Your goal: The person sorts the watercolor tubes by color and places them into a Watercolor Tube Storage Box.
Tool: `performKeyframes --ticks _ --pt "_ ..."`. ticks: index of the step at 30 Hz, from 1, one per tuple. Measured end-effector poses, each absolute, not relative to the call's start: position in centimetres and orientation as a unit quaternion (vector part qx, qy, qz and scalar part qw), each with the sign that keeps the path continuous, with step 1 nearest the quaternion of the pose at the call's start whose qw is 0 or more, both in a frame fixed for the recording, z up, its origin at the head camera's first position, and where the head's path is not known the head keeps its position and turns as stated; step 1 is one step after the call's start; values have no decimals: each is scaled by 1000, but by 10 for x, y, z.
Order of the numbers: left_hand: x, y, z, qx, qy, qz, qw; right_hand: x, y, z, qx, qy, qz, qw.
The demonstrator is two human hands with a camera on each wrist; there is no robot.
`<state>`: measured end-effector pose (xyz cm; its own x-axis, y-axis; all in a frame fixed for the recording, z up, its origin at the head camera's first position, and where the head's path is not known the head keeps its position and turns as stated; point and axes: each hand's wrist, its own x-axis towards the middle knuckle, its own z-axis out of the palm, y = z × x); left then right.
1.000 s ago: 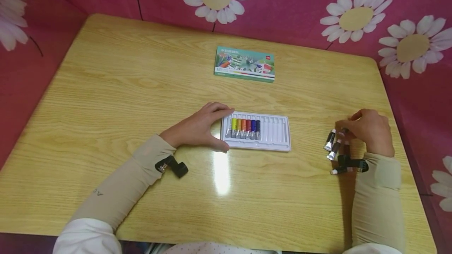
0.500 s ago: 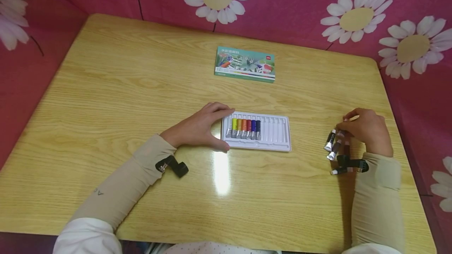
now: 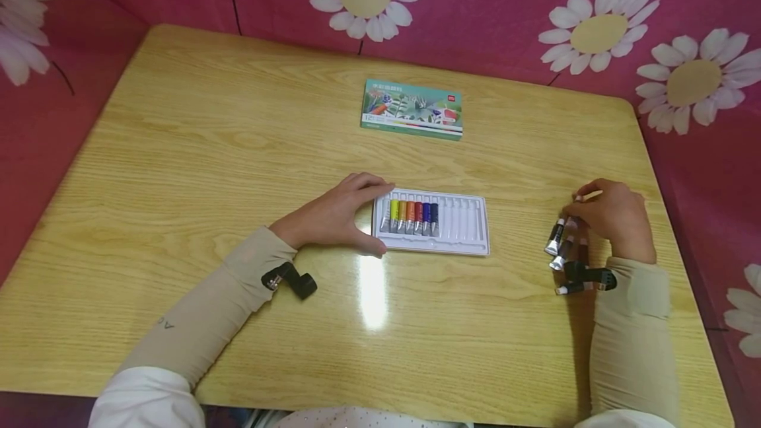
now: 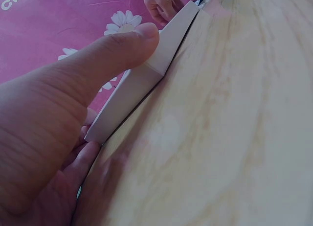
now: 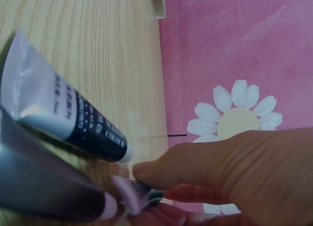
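A white plastic tray point(image 3: 460, 248) lies on the table, with a row of coloured paint tubes point(image 3: 411, 216) in its left slots; the slots at its right hold none. My left hand point(image 3: 333, 213) grips the tray's left end, thumb at the near edge and fingers at the far corner. In the left wrist view the thumb lies along the tray's side wall point(image 4: 129, 96). At the table's right, my right hand point(image 3: 618, 216) pinches a small paint tube point(image 5: 133, 192) between thumb and fingers, its far end hidden. Loose dark-labelled tubes point(image 3: 555, 236) lie beside that hand.
A green paint box point(image 3: 411, 109) with printed flowers lies farther back on the wooden table point(image 3: 238, 117). Another loose tube point(image 3: 572, 288) lies near the right wrist, partly under the black wrist camera point(image 3: 588, 275). Pink daisy-print cloth point(image 3: 475, 12) hangs behind the table.
My right hand has shifted slightly left and away from me, its fingers at the loose tubes. The left hand, tray and box have stayed in place.
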<state>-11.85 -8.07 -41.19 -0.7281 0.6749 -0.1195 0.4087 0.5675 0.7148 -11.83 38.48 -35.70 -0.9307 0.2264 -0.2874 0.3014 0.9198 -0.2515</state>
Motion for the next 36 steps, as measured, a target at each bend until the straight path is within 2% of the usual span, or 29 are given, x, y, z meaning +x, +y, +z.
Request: performKeyframes --ticks 16,27,36 --pt "-116 -82 -410 312 862 349 197 -117 359 -350 121 974 -180 62" --pt "-117 -81 -411 313 863 344 195 -112 329 -347 70 977 -199 -11" --pt "-118 -80 -412 312 864 343 195 -109 305 -345 29 975 -220 -8"
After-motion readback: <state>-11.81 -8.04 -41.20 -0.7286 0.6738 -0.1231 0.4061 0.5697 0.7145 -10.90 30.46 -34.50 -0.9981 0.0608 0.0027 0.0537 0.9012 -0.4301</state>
